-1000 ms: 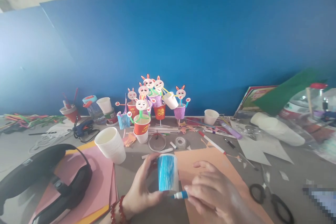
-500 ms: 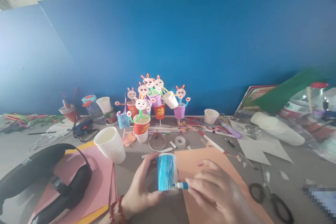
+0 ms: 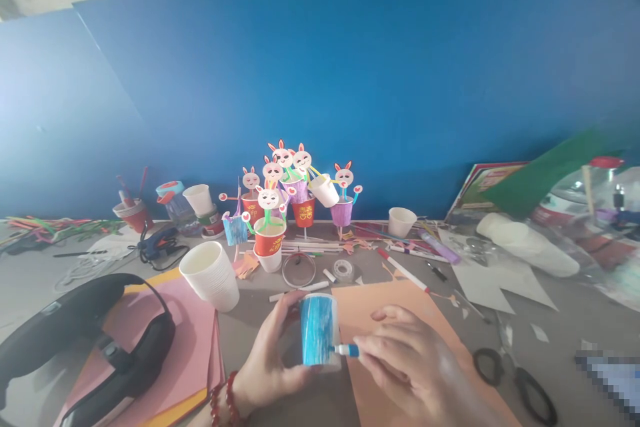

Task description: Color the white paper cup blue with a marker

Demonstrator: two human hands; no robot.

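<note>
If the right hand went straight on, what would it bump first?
The blue marker in the right hand would likely meet the blue-streaked cup first; its tip seems to touch it, though depth is unclear.

The grey surface [image 3: 315, 407] bears a stack of white cups [image 3: 213, 280]. Left of this stack lies pink paper [image 3: 193, 327]; right of it, a tape roll [image 3: 337, 272], orange paper [image 3: 357, 313] and black-handled scissors [image 3: 509, 355].

Dark red, round-beaded, two-strand bracelet [image 3: 231, 399]
</note>
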